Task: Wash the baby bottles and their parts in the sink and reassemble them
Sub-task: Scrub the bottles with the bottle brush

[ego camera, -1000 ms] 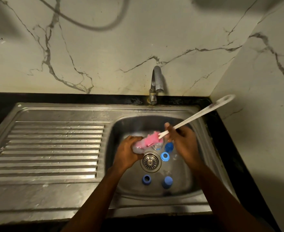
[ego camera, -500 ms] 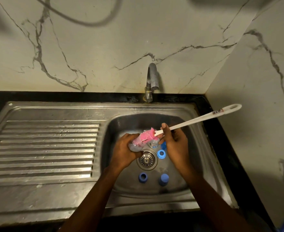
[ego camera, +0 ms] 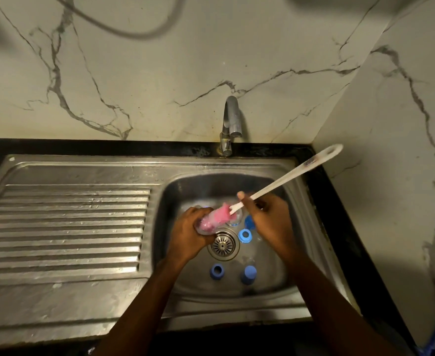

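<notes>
1. One sink (ego camera: 211,165), with one basin (ego camera: 167,209) and one ribbed draining board (ego camera: 65,222) on its left.
2. One drain strainer (ego camera: 222,244) in the basin's middle.
3. One tap (ego camera: 230,124) at the sink's back edge.
4. Two hands over the basin: the left hand (ego camera: 193,235) and the right hand (ego camera: 267,222).
5. One clear bottle (ego camera: 206,225).
6. One bottle brush (ego camera: 290,177).
7. Four blue parts on the basin floor: a blue ring (ego camera: 245,235) just right of the strainer, a blue piece (ego camera: 248,221) partly behind the right hand, and a second blue ring (ego camera: 216,271) and a blue cap (ego camera: 248,274) near the front edge.
</notes>
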